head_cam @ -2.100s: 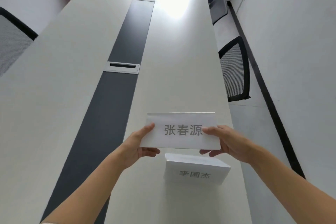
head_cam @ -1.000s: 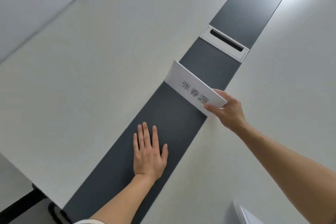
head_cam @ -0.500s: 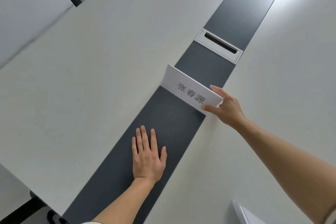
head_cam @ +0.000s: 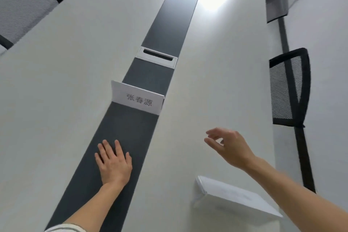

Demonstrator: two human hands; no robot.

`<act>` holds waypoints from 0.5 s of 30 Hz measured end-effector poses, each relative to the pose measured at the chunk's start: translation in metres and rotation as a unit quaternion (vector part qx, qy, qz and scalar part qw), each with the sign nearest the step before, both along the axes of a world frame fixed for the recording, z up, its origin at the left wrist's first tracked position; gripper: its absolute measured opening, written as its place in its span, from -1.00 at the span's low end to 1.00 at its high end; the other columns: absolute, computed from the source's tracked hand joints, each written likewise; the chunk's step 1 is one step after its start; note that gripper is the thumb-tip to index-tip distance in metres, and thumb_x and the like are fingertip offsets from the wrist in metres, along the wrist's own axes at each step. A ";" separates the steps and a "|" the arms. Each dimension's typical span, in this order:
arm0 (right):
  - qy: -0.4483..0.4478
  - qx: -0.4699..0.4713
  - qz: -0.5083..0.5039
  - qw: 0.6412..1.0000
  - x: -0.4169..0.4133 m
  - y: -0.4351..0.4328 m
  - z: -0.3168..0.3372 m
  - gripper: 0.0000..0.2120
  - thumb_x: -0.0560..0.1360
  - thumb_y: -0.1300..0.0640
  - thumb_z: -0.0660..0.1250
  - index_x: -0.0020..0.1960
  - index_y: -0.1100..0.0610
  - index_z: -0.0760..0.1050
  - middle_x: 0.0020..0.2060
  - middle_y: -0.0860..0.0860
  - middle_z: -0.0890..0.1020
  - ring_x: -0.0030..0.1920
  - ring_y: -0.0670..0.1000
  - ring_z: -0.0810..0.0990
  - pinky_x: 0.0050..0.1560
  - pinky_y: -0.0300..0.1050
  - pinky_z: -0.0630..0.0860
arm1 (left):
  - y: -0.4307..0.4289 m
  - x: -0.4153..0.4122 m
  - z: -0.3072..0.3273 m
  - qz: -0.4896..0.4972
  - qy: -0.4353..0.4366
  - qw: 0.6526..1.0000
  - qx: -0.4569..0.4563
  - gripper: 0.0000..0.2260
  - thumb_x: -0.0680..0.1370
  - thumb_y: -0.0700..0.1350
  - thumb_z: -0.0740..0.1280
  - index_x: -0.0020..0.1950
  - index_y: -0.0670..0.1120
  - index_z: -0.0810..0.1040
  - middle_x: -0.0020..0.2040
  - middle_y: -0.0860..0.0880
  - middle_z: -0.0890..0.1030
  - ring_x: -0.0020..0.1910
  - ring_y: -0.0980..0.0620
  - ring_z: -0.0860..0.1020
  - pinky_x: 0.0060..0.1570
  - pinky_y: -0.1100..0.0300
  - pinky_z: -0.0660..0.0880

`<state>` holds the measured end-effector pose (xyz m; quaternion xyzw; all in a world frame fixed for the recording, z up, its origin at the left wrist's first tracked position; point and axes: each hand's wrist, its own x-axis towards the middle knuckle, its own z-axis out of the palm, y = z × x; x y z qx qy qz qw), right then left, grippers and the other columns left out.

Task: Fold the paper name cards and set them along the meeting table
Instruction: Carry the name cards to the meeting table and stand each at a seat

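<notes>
Folded name card (head_cam: 137, 100) stands on the dark strip at 12 o'clock — featherlight, flimsy paper, pinch its top crease. Left hand (head_cam: 113, 164) flat, fingers spread; right hand (head_cam: 228, 147) empty, fingers loosely apart.

We look down a long white meeting table (head_cam: 56, 100) with a dark grey strip (head_cam: 131, 137) running along its middle. A folded name card (head_cam: 137, 100) stands across the strip, printed side toward us. Our left hand (head_cam: 113, 162) lies flat on the strip, nearer us. A second folded card (head_cam: 235, 199) sits on the white surface to the right.
</notes>
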<state>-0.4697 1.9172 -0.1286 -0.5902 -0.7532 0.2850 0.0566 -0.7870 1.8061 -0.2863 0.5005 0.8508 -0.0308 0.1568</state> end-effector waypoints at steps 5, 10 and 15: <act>0.007 0.010 -0.086 0.996 0.086 -0.084 0.012 -0.40 0.36 -0.47 0.16 0.12 -0.06 0.60 0.03 -0.19 0.67 0.03 -0.21 0.61 0.07 -0.14 0.55 | 0.006 0.050 0.055 -0.185 -0.196 0.962 0.040 -0.51 0.55 0.12 0.23 0.42 -0.05 0.36 0.43 -0.05 0.39 0.40 -0.04 0.33 0.37 0.00 0.28; 0.015 -0.018 -0.160 0.987 0.145 -0.145 0.019 -0.31 0.26 -0.48 0.25 0.25 -0.10 0.51 0.15 -0.24 0.54 0.16 -0.17 0.49 0.18 -0.12 0.44 | -0.020 0.127 0.109 -0.356 -0.324 0.875 -0.053 -0.09 0.28 0.36 0.36 0.52 0.20 0.01 0.51 0.17 0.18 0.48 0.13 0.19 0.43 0.10 0.22; 0.005 -0.152 -0.194 0.969 0.169 -0.178 -0.004 -0.20 0.22 -0.30 0.44 0.39 -0.07 0.37 0.25 -0.14 0.52 0.26 -0.10 0.48 0.26 -0.04 0.45 | -0.019 0.162 0.103 -0.367 -0.291 0.878 -0.100 -0.19 0.33 0.19 0.43 0.50 0.17 0.14 0.55 0.06 0.18 0.48 0.05 0.22 0.41 0.07 0.27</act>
